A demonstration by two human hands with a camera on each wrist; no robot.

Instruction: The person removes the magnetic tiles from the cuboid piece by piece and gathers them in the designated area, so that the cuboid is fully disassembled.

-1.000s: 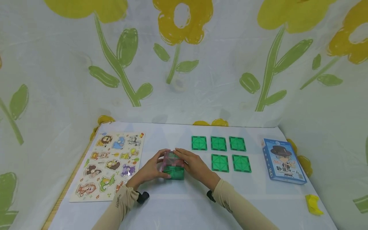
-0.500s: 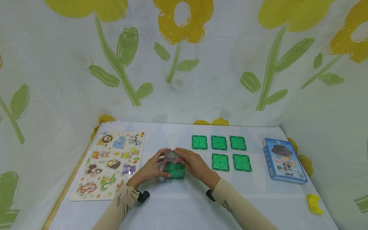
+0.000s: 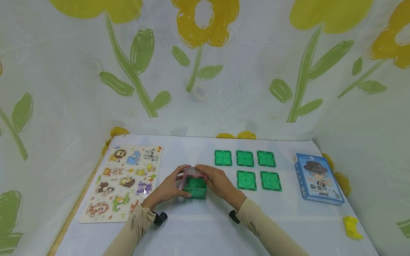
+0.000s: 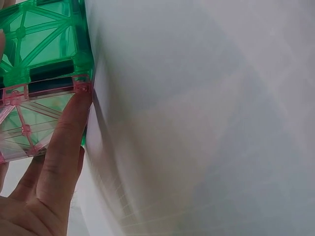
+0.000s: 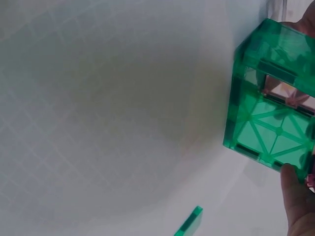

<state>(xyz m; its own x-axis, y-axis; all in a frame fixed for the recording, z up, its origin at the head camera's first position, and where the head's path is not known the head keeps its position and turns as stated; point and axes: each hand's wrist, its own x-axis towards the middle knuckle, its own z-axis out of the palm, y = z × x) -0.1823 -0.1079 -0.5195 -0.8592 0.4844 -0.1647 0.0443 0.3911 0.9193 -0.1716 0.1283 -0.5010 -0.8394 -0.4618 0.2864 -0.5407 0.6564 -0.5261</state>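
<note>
Both hands are on a small box of see-through magnetic tiles, with a green magnetic tile at its front and pink-edged clear tiles at its top and left. My left hand grips the left side, thumb at the lower front corner. In the left wrist view a left finger lies along a pink tile, against a green tile. Across from it, my right hand holds the right side, its fingers at the top far edge. One right fingertip touches a green tile's rim.
Several flat green tiles, one of them a square tile, lie right of the box. An animal puzzle board is at the left. Rightward are a blue card game box and a crumpled yellow piece. A flowered cloth wall stands behind.
The pink tile's near edge on top appears to have shifted slightly away from me, showing more of the green inside. Both hands keep nearly the same place and hold.
</note>
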